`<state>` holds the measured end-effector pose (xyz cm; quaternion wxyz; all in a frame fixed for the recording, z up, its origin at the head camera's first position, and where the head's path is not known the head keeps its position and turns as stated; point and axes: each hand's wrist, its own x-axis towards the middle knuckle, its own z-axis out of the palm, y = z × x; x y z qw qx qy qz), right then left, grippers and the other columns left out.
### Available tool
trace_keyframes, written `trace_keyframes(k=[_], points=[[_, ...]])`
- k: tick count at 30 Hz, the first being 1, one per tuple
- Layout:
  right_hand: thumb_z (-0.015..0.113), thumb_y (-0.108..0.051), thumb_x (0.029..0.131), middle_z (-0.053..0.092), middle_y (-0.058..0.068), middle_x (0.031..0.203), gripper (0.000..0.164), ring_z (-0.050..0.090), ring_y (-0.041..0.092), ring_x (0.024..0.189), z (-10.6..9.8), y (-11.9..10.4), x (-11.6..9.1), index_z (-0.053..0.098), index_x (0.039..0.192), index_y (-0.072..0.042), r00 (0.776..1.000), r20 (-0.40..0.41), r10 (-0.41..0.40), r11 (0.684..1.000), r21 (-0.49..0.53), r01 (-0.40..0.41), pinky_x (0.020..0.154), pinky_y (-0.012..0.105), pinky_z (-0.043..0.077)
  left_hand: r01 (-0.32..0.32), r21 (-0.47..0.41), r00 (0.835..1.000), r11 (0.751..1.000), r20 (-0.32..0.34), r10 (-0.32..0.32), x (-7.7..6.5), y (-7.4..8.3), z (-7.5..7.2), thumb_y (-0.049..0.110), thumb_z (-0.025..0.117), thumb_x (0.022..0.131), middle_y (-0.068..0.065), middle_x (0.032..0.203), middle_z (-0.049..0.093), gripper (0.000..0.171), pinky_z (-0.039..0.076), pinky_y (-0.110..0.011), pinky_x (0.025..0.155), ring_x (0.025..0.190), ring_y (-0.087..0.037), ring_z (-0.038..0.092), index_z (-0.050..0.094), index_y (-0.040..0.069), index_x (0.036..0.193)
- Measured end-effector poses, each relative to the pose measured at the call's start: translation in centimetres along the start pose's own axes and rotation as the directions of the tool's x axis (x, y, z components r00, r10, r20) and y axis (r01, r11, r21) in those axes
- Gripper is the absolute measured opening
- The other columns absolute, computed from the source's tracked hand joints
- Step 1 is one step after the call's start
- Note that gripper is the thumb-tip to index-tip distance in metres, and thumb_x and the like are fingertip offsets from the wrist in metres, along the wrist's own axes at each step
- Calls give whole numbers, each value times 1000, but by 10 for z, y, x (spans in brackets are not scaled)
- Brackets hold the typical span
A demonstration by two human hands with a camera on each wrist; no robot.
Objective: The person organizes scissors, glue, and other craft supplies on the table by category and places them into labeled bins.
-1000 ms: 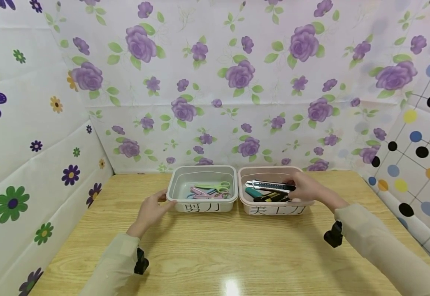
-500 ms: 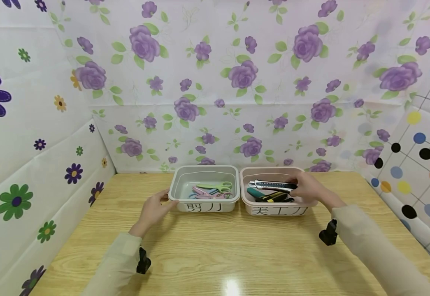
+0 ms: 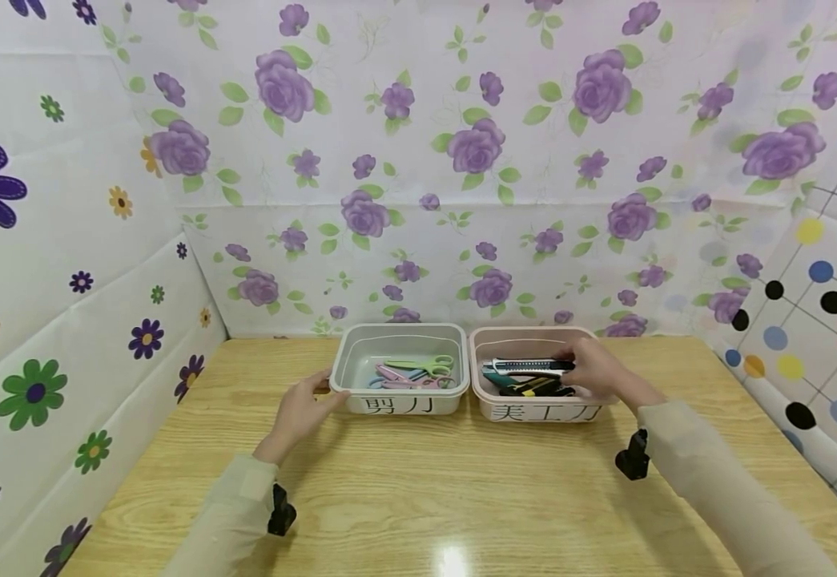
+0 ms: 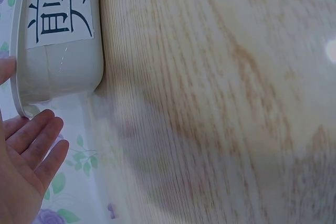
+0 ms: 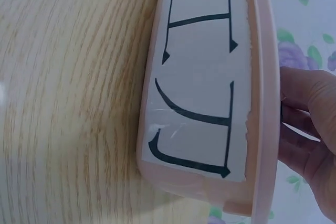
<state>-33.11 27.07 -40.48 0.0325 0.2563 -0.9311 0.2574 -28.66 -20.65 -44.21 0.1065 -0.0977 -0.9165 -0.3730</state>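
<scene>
In the head view, a pink box (image 3: 539, 413) holds several utility knives, and the right hand (image 3: 593, 370) reaches in over its right side. Its fingers grip the right end of a white-and-black utility knife (image 3: 529, 366), which lies level over a teal one (image 3: 497, 380) and a black-and-yellow one (image 3: 533, 389). In the right wrist view, the pink rim partly hides those fingertips. The left hand (image 3: 301, 413) touches the front left corner of a grey box (image 3: 396, 405) with several scissors (image 3: 425, 366) inside. Its fingers (image 4: 39, 140) are extended beside that corner, thumb at the rim.
Both boxes stand side by side near the back of a wooden table (image 3: 432, 481), with character labels on their fronts. Floral cloth (image 3: 418, 160) rises behind them, and patterned cloths flank the table on both sides. Small black wrist cameras hang at each sleeve.
The right hand has lowered the white-and-black utility knife further into the pink box, onto the other knives. The left hand stays at the grey box; the head view has shifted slightly.
</scene>
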Motion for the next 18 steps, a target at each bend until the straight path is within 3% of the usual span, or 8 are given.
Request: trace_keyframes(k=[10, 14, 18], points=[[65, 6, 65, 65, 23, 95, 35, 53, 17, 64, 2, 9, -1, 64, 99, 12, 999, -20, 25, 996, -80, -26, 64, 34, 46, 3, -7, 1000, 1000, -3, -3, 1, 0, 3, 36, 66, 82, -15, 106, 65, 61, 48, -49, 80, 98, -31, 60, 49, 0, 128], [63, 5, 74, 60, 27, 108, 36, 59, 34, 89, 1, 8, -1, 59, 109, 12, 998, -56, 6, 1000, -19, -7, 80, 45, 47, 4, -1, 1000, 1000, -4, -4, -1, 0, 2, 36, 65, 82, -15, 106, 64, 62, 48, -48, 81, 99, -31, 60, 48, 0, 130], [64, -2, 81, 52, 26, 122, 42, 46, 43, 113, -3, 4, 1, 53, 120, 8, 997, -77, 6, 999, 47, -3, 92, 54, 38, 0, 3, 1000, 1000, -9, 0, -3, 1, 1, 35, 65, 83, -15, 106, 64, 61, 47, -49, 81, 100, -31, 60, 47, 0, 130]])
